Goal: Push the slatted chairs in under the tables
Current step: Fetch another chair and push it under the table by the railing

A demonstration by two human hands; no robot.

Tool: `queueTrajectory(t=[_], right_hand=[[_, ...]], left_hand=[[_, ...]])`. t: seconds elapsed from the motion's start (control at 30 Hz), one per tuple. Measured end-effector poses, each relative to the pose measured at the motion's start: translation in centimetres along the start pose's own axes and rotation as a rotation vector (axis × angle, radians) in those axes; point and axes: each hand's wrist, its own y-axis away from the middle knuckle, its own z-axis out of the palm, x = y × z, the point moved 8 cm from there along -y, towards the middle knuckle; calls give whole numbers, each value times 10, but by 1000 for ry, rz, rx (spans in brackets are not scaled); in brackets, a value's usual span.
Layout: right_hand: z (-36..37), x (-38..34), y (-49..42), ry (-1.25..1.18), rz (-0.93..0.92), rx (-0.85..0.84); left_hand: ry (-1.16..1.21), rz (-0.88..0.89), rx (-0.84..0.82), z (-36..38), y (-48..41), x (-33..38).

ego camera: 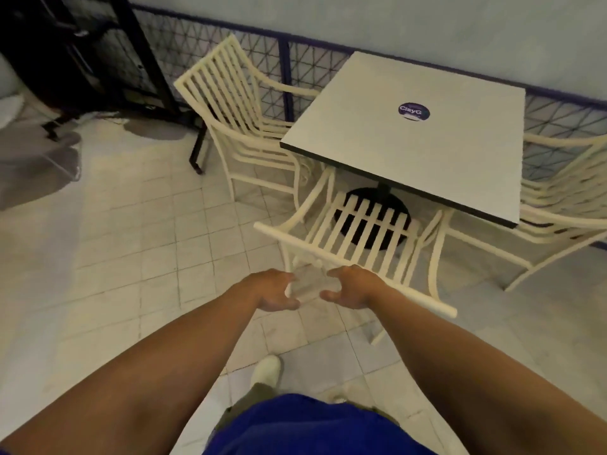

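While both hands hover open, the slatted chair sits just beyond them.

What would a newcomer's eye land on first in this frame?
Two bare hands, left and right, open and reaching out at the top rail of the nearest slatted chair, which faces the square table. A purple round sticker stands out on the tabletop. Two more slatted chairs flank the table, left and right.

Three cream slatted chairs stand around one square table: the left chair, the near chair and the right chair. One round sticker lies on the tabletop. Two hands show, the left hand and the right hand, plus one white shoe.
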Motion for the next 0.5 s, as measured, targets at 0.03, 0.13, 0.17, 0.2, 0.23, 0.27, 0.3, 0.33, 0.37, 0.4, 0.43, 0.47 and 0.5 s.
queueTrajectory(t=[0.03, 0.13, 0.17, 0.2, 0.23, 0.27, 0.3, 0.33, 0.37, 0.4, 0.43, 0.47, 0.5], right_hand=[[4, -7, -1, 28, -37, -34], [15, -33, -7, 106, -121, -122], [19, -44, -9, 129, -145, -151], [22, -57, -11, 153, -176, -175], [25, -71, -14, 177, -212, -196], [26, -86, -16, 193, -244, -214], [27, -99, -19, 204, -277, -222], [27, -119, -25, 222, -317, -236], [26, -128, -27, 221, -334, -242], [26, -143, -32, 235, -357, -258], [28, -160, -37, 251, -381, -275], [30, -177, -43, 267, -396, -292], [31, -191, -48, 272, -405, -307]], left_hand=[[44, -28, 12, 8, 9, -3], [190, -111, 72, 30, 38, -17], [236, -142, 97, 36, 48, -24], [273, -180, 115, 42, 58, -33], [310, -222, 130, 47, 68, -43], [346, -257, 137, 53, 76, -53], [383, -285, 142, 57, 84, -62], [427, -320, 150, 62, 94, -76], [449, -334, 150, 64, 98, -82], [482, -359, 157, 67, 105, -94], [517, -384, 165, 71, 112, -108], [550, -408, 172, 74, 119, -122], [575, -426, 180, 76, 124, -136]])
